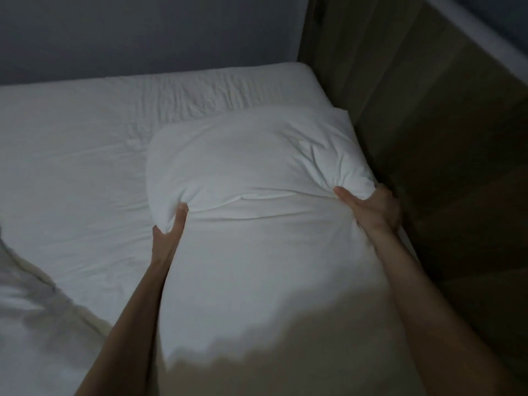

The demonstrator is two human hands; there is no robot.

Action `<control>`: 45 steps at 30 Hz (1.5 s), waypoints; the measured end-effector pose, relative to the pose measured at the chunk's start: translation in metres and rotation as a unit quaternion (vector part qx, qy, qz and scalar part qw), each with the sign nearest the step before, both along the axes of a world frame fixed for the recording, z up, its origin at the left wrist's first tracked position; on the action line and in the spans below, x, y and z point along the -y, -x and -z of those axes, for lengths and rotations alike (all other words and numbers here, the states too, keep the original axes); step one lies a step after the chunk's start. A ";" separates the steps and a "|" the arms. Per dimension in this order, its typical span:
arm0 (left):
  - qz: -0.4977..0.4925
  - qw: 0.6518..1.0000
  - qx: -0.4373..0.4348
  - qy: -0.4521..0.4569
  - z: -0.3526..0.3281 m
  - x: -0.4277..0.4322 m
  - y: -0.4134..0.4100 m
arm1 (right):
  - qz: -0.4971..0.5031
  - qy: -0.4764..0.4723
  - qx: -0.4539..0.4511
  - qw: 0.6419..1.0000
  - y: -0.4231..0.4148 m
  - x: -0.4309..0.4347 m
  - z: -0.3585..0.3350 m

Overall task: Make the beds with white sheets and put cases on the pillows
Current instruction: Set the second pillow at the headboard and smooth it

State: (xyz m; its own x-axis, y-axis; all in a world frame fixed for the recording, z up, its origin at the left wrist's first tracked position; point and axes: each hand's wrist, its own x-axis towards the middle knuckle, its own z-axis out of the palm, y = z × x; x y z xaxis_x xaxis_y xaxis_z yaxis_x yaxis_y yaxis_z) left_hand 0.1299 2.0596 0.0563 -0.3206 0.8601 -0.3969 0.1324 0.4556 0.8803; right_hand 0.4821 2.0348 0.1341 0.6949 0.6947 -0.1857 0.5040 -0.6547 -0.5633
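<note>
Gripping a white cased pillow point(251, 155) at its two sides, both hands pinch bunches of its cloth. The left hand point(168, 227) has its thumb on top and its fingers curled under the left edge. The right hand point(371, 210) clamps a gathered fold at the right edge, with its thumb pressed along the top. Creases fan out from each grip. The plump part of the pillow lies beyond the hands, while flatter, slacker cloth runs back from the hands toward the person, its near end lost in shadow. Whether the pillow rests on the bed or is lifted off it cannot be told. To the left of the left hand spreads the white sheet point(85, 155), lightly wrinkled beyond the pillow. Just right of the right hand stands a wooden headboard point(428, 115), close against the pillow's right edge. Well to the left of the left hand, and nearer the person, lies a rumpled heap of pale bedding point(31, 304). Beyond the hands, past the sheet's far edge, rises a grey wall point(143, 32).
</note>
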 end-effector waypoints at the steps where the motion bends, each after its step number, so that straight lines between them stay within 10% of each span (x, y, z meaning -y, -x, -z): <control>1: -0.002 1.000 0.004 -0.001 -0.008 -0.005 -0.015 | -0.006 -0.003 -0.003 1.000 -0.014 -0.008 -0.007; 12: -0.013 0.996 0.063 0.062 -0.010 -0.118 -0.180 | -0.047 -0.073 0.035 0.996 -0.180 -0.143 -0.018; 18: 0.353 0.925 0.140 -0.001 0.018 -0.136 -0.262 | -0.222 0.159 0.042 0.961 -0.186 -0.125 0.084; 22: 0.224 0.934 -0.257 0.110 0.028 -0.140 -0.275 | -0.217 0.167 0.074 0.959 -0.187 -0.101 0.110; 33: 0.410 0.782 -0.459 -0.100 0.055 -0.067 -0.332 | -0.192 0.156 0.142 0.958 -0.197 -0.045 0.139; 45: 0.425 0.762 -0.473 -0.124 0.076 -0.024 -0.308 | -0.161 0.168 0.156 0.960 -0.187 0.005 0.153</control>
